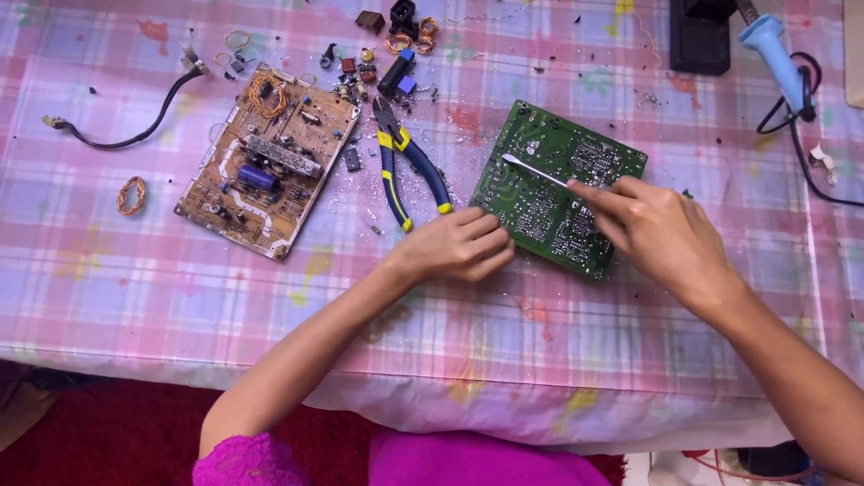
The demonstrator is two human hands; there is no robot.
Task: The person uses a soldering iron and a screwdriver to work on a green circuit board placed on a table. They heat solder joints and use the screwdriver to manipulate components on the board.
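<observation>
Pink and purple plaid tablecloth (135, 288) covers the whole table, with bits of solder and debris scattered all over it. Person's left hand (457, 245) is curled loosely, knuckles bent, fingertips resting against the near left corner of a green circuit board (540, 180), which sits solder side up and tilted, a bit right of the table's middle. It's pressing on the edge rather than gripping anything. Right hand (661, 229) is pinched shut around a thin silvery tool (533, 168), probably tweezers or a probe, can't tell which; its tip points up-left and lies over the board's upper left part.

Just left of the green board there's a pair of pliers (409, 166) with blue and yellow handles, lying near the left hand but not touching it. Further left is a brown circuit board (270, 162), component side up, with a copper coil and a blue capacitor on it. 1 black cable (135, 130) curls at the far left, and a small copper wire ring (131, 195) lies below it. Loose pulled parts (387, 54) are piled at the top middle. Blue-handled soldering iron (774, 49) rests at the top right
</observation>
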